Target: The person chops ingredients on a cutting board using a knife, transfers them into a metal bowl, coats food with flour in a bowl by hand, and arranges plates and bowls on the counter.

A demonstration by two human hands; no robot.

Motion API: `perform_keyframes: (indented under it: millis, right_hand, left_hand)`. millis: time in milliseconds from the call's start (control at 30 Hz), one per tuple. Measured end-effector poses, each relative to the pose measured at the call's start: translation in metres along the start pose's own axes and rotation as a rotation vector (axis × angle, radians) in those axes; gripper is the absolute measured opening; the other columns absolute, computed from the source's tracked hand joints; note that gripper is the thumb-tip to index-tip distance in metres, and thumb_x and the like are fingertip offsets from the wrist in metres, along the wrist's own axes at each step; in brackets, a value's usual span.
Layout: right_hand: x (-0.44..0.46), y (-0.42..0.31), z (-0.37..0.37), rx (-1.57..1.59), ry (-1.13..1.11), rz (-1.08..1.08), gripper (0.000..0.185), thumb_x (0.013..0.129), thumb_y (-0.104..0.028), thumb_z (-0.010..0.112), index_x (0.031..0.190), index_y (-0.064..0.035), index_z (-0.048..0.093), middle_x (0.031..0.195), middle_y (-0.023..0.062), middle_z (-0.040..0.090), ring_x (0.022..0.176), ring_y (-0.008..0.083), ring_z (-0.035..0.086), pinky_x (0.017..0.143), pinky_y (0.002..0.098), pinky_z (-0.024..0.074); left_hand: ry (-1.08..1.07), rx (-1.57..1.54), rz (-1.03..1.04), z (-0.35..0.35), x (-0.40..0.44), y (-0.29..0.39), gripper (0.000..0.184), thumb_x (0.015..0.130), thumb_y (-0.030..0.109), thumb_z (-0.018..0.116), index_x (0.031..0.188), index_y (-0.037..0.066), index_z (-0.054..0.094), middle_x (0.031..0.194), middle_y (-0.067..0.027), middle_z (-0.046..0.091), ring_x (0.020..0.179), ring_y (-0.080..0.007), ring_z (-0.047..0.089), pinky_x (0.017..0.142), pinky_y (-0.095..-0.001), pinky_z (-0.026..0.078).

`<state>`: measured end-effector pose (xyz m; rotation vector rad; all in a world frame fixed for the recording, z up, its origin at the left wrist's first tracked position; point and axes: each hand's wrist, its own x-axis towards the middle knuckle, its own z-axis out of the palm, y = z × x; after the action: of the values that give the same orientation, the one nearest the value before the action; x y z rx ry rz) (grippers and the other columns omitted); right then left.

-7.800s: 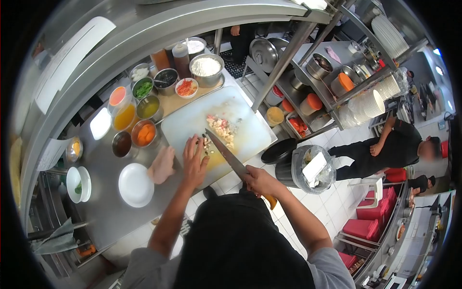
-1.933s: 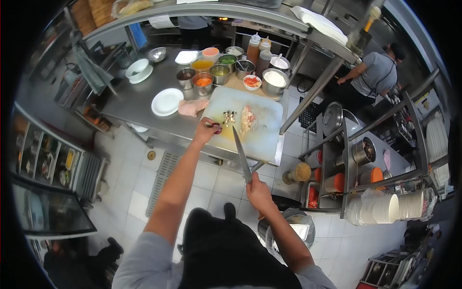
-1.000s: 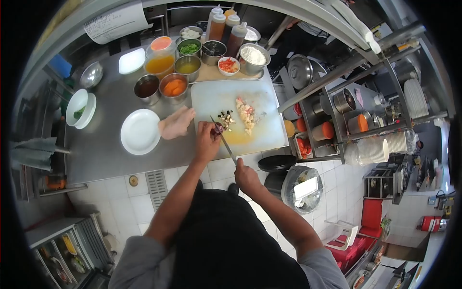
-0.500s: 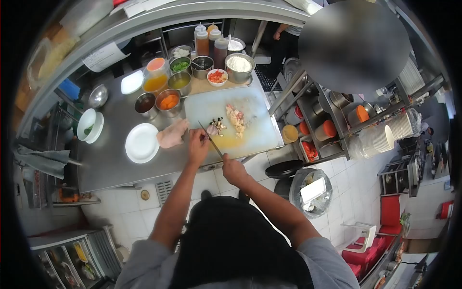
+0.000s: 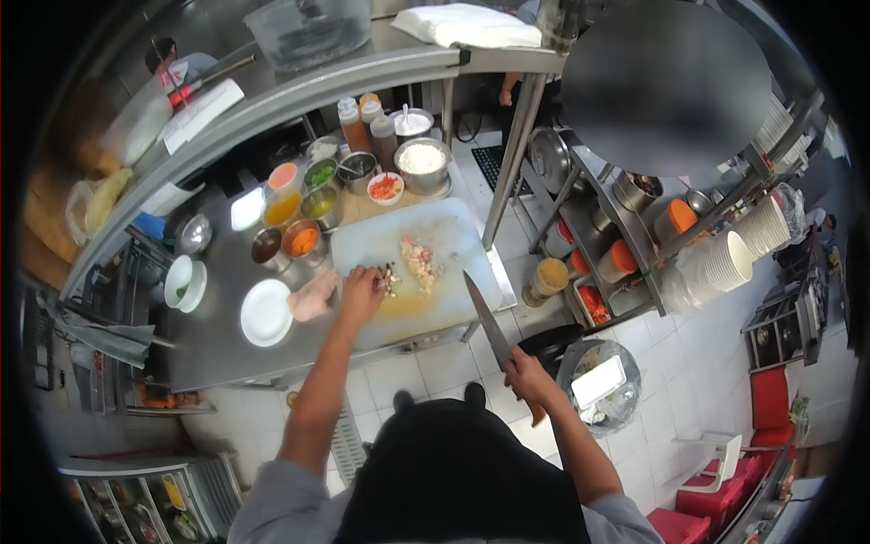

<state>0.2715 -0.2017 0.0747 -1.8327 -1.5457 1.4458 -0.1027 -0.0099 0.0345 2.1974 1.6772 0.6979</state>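
Observation:
My right hand (image 5: pixel 533 379) grips a large kitchen knife (image 5: pixel 489 317) by its brown handle, off the right front side of the cutting board, blade pointing up and away. My left hand (image 5: pixel 364 290) rests at the left part of the white cutting board (image 5: pixel 462 227), fingers curled together; what they hold, if anything, is hidden. Right beside its fingertips lies a small heap of dark and pale chopped bits (image 5: pixel 391 279). Farther right on the board is a larger pile of pinkish-yellow chopped pieces (image 5: pixel 418 263). Left of my hand sits a pale pink piece of raw meat (image 5: pixel 313 297), next to a white plate (image 5: pixel 266 313).
Metal containers of orange pieces (image 5: pixel 302 240) and white powder (image 5: pixel 423 160), a bowl of red pieces (image 5: pixel 386 189) and squeeze bottles (image 5: pixel 355 127) stand behind the board. A lined bin (image 5: pixel 625 412) is at the right. Another person's arm (image 5: pixel 507 91) shows beyond the counter.
My right hand has lifted the knife off the board and swung it right, clear of the left hand. The left hand stays by the chopped bits. The head view has shifted.

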Motion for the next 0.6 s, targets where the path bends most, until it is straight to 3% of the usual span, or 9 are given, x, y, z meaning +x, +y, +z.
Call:
perform_keyframes:
  millis: [133,167,267,400,467,600]
  right_hand:
    - [-0.024,0.011,-0.009,0.103,0.005,0.053,0.018,0.103,-0.022,0.05,0.1,-0.0039,0.047,0.071,0.0118,0.064,0.054,0.0187,0.061,0.046,0.0353,0.0526]
    - [-0.023,0.02,-0.007,0.093,0.018,0.036,0.018,0.103,-0.021,0.05,0.1,-0.0042,0.048,0.071,0.0109,0.064,0.054,0.0178,0.061,0.045,0.0348,0.0528]
    - [-0.027,0.007,-0.007,0.154,0.006,0.072,0.02,0.103,-0.022,0.051,0.1,-0.0029,0.048,0.072,0.0123,0.064,0.053,0.0182,0.061,0.045,0.0347,0.0534]
    - [-0.011,0.009,0.004,0.136,-0.03,-0.005,0.021,0.103,-0.021,0.051,0.101,-0.0013,0.048,0.074,0.0144,0.066,0.055,0.0214,0.063,0.047,0.0367,0.0541]
    - [-0.004,0.001,0.008,0.09,-0.068,-0.069,0.02,0.103,-0.021,0.052,0.1,-0.0006,0.048,0.076,0.0175,0.069,0.057,0.0271,0.067,0.051,0.0392,0.0547]
    - [0.004,-0.022,0.012,0.013,-0.1,-0.116,0.021,0.104,-0.021,0.051,0.101,-0.0003,0.048,0.074,0.0176,0.069,0.057,0.0275,0.067,0.052,0.039,0.0531]
  left_hand:
    - [0.282,-0.333,-0.034,-0.041,0.015,0.033,0.02,0.084,0.005,0.071,0.101,0.002,0.062,0.1,-0.0156,0.058,0.091,-0.033,0.063,0.077,-0.0401,0.051]
    - [0.286,-0.363,-0.066,-0.071,0.016,0.064,0.021,0.085,0.003,0.073,0.103,0.001,0.062,0.104,-0.0145,0.059,0.09,-0.0298,0.065,0.076,-0.0347,0.053]
    - [0.506,-0.431,0.19,-0.154,0.006,0.144,0.025,0.083,0.001,0.074,0.106,0.0,0.062,0.109,-0.0142,0.061,0.094,-0.028,0.065,0.077,-0.033,0.054]
    - [1.009,-0.071,0.703,-0.282,0.02,0.203,0.025,0.08,-0.003,0.076,0.103,0.001,0.065,0.109,-0.0143,0.062,0.096,-0.0278,0.064,0.081,-0.0361,0.054]
    - [1.112,0.126,0.616,-0.331,0.04,0.213,0.023,0.082,-0.004,0.075,0.103,0.0,0.065,0.11,-0.0147,0.062,0.096,-0.0287,0.065,0.082,-0.0372,0.053]
    - [0.822,0.22,0.603,-0.372,0.093,0.185,0.019,0.086,-0.002,0.071,0.105,-0.001,0.066,0.11,-0.0155,0.063,0.095,-0.0303,0.064,0.082,-0.037,0.052]
